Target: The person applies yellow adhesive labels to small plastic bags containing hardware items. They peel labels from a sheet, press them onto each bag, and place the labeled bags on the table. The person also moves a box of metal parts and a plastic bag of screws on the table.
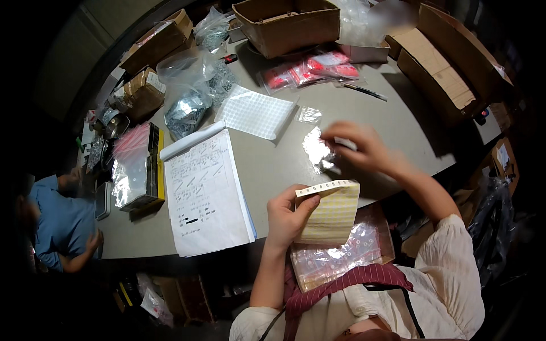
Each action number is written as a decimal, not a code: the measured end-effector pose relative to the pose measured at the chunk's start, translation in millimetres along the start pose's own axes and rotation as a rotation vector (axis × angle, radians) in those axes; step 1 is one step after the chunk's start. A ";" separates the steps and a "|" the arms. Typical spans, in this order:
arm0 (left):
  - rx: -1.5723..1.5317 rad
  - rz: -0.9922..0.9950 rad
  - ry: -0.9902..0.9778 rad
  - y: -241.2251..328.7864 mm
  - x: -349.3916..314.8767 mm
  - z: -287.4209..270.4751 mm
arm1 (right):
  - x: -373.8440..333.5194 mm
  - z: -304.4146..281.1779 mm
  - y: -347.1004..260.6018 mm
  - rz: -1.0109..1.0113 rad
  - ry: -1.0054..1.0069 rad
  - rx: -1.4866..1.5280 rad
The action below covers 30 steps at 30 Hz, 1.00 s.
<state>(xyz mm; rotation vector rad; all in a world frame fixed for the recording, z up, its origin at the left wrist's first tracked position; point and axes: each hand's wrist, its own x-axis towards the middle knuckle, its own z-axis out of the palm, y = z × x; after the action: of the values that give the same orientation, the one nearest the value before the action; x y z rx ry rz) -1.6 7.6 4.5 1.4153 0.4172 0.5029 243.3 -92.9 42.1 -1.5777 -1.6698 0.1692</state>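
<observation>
My left hand pinches the edge of a pale sticker sheet with rows of yellow labels; the sheet's top edge is bent over the fingers. My right hand is blurred by motion above a shiny clear plastic bag on the table. Its fingers look curled, but whether they grip anything does not show. Just beyond lies another small clear bag. Below the sheet, by my lap, an open box holds several small clear bags with ring-shaped bits inside.
On the table lie a written notepad, a white sheet of round stickers, red packets and a pen. Bags of metal parts and cardboard boxes stand behind. A person in blue is at the left.
</observation>
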 end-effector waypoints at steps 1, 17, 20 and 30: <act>0.049 0.003 0.000 -3.0 -0.3 -0.9 | 17.2 -0.3 20.7 -0.048 -0.004 -0.161; 0.207 -0.001 0.028 -11.4 1.4 6.3 | -25.2 -14.5 -1.0 -0.038 -0.134 -0.410; 0.095 -0.085 0.034 -5.9 1.2 11.0 | -33.3 -20.9 -34.8 -0.018 -0.134 -0.260; 0.052 0.001 -0.004 -13.2 0.2 5.5 | -42.5 21.0 -45.3 -0.155 -0.049 -0.075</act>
<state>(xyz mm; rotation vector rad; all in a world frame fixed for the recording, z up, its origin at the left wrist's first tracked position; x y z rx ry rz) 2.8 2.1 -8.0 1.4665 0.4292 0.4930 190.4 -131.1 36.0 -1.5021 -1.8474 0.0664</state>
